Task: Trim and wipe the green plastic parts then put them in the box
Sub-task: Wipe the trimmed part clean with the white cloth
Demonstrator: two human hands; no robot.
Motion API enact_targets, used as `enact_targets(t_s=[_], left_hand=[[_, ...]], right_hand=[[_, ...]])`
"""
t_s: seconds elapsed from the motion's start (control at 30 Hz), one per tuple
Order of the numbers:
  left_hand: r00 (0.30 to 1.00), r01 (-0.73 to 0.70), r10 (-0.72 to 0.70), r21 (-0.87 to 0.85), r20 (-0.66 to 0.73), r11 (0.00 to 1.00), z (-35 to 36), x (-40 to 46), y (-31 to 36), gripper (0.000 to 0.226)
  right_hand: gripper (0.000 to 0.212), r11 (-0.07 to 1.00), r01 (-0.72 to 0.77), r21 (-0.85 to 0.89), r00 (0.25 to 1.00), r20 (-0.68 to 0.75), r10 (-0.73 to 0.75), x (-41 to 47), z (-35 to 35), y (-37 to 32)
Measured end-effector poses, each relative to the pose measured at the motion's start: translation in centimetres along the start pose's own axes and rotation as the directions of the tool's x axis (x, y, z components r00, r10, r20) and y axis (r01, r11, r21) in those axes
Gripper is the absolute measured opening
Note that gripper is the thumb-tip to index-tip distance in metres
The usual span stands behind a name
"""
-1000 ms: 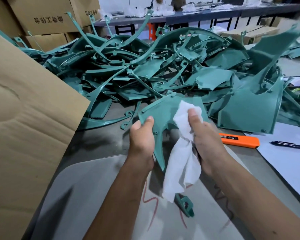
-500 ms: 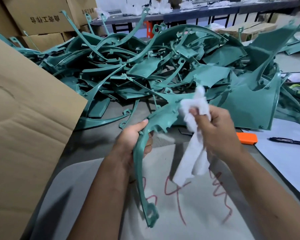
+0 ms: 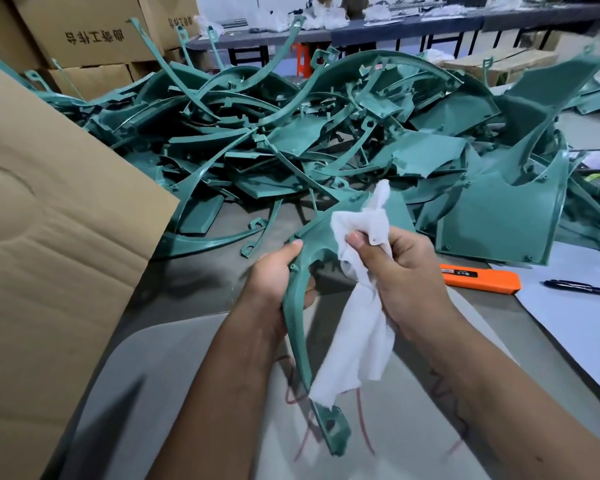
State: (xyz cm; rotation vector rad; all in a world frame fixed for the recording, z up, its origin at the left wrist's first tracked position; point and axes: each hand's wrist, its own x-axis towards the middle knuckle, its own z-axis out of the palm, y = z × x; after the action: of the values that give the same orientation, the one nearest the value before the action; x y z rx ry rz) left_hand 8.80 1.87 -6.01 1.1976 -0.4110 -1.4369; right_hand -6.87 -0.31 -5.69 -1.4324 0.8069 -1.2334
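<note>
Part (image 3: 297,306): curved green arm, clamped mid-length in left hand (image 3: 278,282), thumb on top. Cloth (image 3: 364,244): pinched in right hand (image 3: 406,271), pressed on wide end just past left thumb. Advice: firm grip, wipe outward along flat face.
</note>
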Motion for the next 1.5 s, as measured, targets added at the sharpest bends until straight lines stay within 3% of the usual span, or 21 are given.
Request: enact_targets(t_s=[0.07,0.13,0.23,0.3,0.37,0.43,0.5,0.57,0.67,0.73,0.8,0.87,0.97,1.07,1.13,1.23,1.3,1.4,1.5], left_hand=[[0.996,0.052,-0.05,-0.033,0.071,0.998,-0.1,-0.1,0.1,0.037],[0.988,0.101,-0.095,-0.043,0.123,0.994,-0.3,-0.2,0.3,0.038],[0.974,0.137,-0.12,-0.08,0.193,0.987,-0.6,-0.3,0.5,0.038],[0.957,0.168,-0.136,-0.108,0.255,0.98,-0.8,-0.3,0.6,0.044],[0.935,0.211,-0.155,-0.15,0.319,0.966,-1.0,-0.3,0.7,0.055],[0.931,0.221,-0.157,-0.168,0.33,0.961,-1.3,-0.3,0.8,0.061],[0.935,0.219,-0.158,-0.169,0.318,0.961,-1.4,-0.3,0.9,0.059],[0.942,0.208,-0.154,-0.158,0.299,0.965,-1.3,-0.4,0.9,0.045],[0.948,0.198,-0.147,-0.159,0.282,0.967,-1.2,-0.5,0.9,0.032],[0.948,0.211,-0.158,-0.176,0.277,0.961,-1.1,-0.6,0.9,0.033],[0.948,0.215,-0.161,-0.181,0.274,0.96,-1.0,-0.7,1.0,0.036],[0.95,0.201,-0.155,-0.15,0.272,0.968,-0.9,-0.7,1.0,0.038],[0.948,0.207,-0.167,-0.129,0.27,0.97,-0.8,-0.8,1.0,0.04],[0.938,0.238,-0.21,-0.073,0.275,0.968,-0.7,-0.8,0.8,0.035],[0.92,0.271,-0.259,0.0,0.295,0.962,-0.7,-0.9,0.9,0.029],[0.908,0.265,-0.286,0.109,0.306,0.958,-0.7,-1.2,1.2,0.031],[0.928,0.207,-0.247,0.163,0.278,0.965,-1.0,-1.4,1.4,0.036],[0.956,0.072,-0.135,0.238,0.259,0.969,-1.6,-1.8,1.7,0.035],[0.978,-0.061,0.02,0.194,0.206,0.979,-1.9,-1.9,1.7,0.031]], right_hand=[[0.034,0.984,0.108,-0.14,0.992,0.074,-0.098,0.3,-0.8,-0.2],[0.034,0.979,0.153,-0.133,0.977,0.167,-0.13,0.3,-1.4,-0.5],[0.015,0.973,0.207,-0.104,0.95,0.261,-0.174,0.4,-2.3,-0.4],[0.008,0.925,0.312,-0.217,0.923,0.301,-0.241,0.7,-3.2,-0.4],[0.011,0.79,0.456,-0.41,0.883,0.318,-0.345,1.2,-4.1,0.0],[0.006,0.756,0.438,-0.486,0.899,0.214,-0.383,1.6,-4.5,0.4],[0.008,0.869,0.327,-0.37,0.94,0.037,-0.338,1.4,-4.2,0.5],[0.011,0.991,0.12,-0.062,0.988,-0.092,-0.126,1.0,-3.1,0.1],[0.028,0.899,-0.227,0.375,0.94,-0.159,0.303,0.8,-1.8,-0.6],[0.036,0.871,-0.28,0.405,0.914,-0.164,0.371,0.7,-1.5,-0.6],[0.036,0.939,-0.184,0.291,0.963,-0.14,0.232,0.5,-1.4,-0.3],[0.031,0.992,0.034,0.123,0.991,-0.135,-0.017,0.3,-1.5,-0.1],[0.021,0.889,0.354,-0.29,0.926,-0.026,-0.377,0.6,-2.3,0.5],[0.026,0.764,0.472,-0.441,0.881,0.199,-0.43,0.5,-2.2,0.6],[0.04,0.745,0.493,-0.45,0.87,0.229,-0.437,0.7,-2.3,0.4],[0.024,0.727,0.555,-0.404,0.829,0.198,-0.523,1.1,-3.2,0.0],[0.008,0.777,0.512,-0.366,0.856,0.139,-0.498,1.3,-3.9,-0.4],[0.016,0.926,0.273,-0.26,0.943,-0.12,-0.311,1.9,-4.9,0.1],[0.023,0.955,0.052,-0.291,0.905,-0.39,-0.168,2.6,-5.8,0.4]])
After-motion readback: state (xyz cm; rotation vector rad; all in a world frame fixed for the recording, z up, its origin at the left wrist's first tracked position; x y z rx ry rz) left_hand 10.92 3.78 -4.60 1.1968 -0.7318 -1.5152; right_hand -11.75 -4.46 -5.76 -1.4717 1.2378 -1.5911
